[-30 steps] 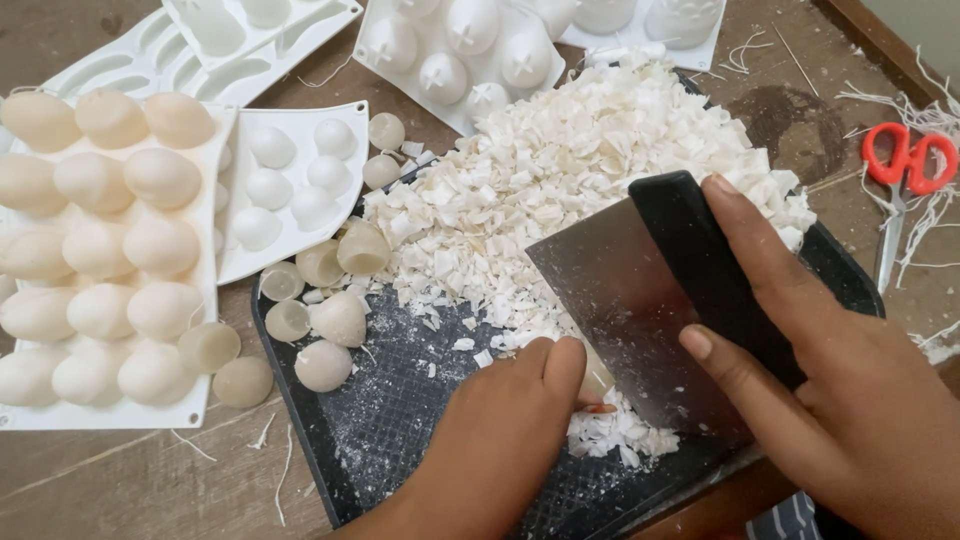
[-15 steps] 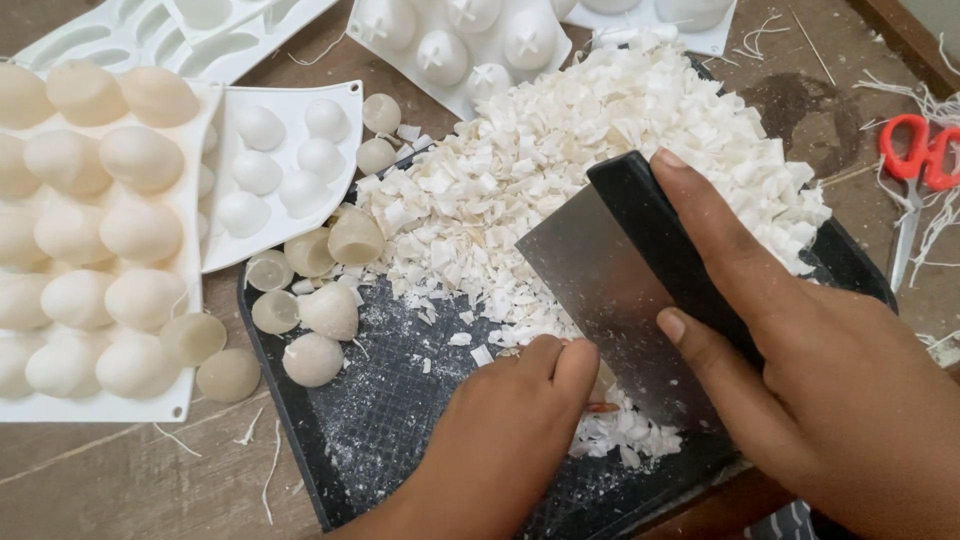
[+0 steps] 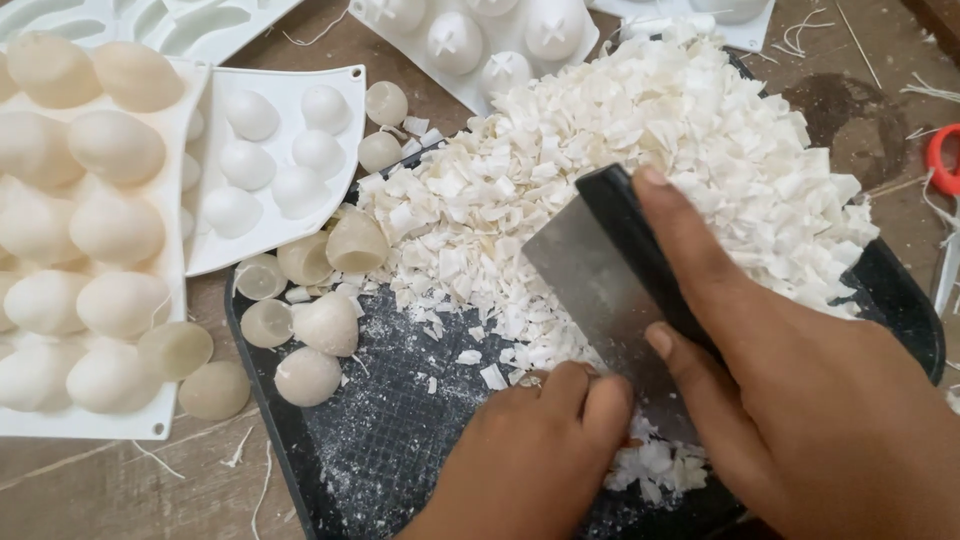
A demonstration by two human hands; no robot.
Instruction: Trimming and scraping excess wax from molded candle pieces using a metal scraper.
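moulds: white silicone egg mould (image 3: 90, 420) far left, filled with cream wax eggs; smaller half-sphere mould (image 3: 345, 90) beside it. Both sit lower-left in view than a second ago; I read that as head drift, not handling.
loose pieces: wax half-shells (image 3: 330, 325) on the left edge of the black tray (image 3: 300, 450), same cluster as before.
left hand: left hand (image 3: 540, 450) curled shut, fingertips pinching a small piece at the blade's lower edge; same grip as before.
flakes: white wax shavings (image 3: 660, 150) heaped across the tray's upper right.
right hand: right hand (image 3: 790, 400) clamped on the bench scraper (image 3: 600, 290), blade down at the pile's near edge, barely shifted.
meaning: chopping looks mid-stroke; I see no new cut.
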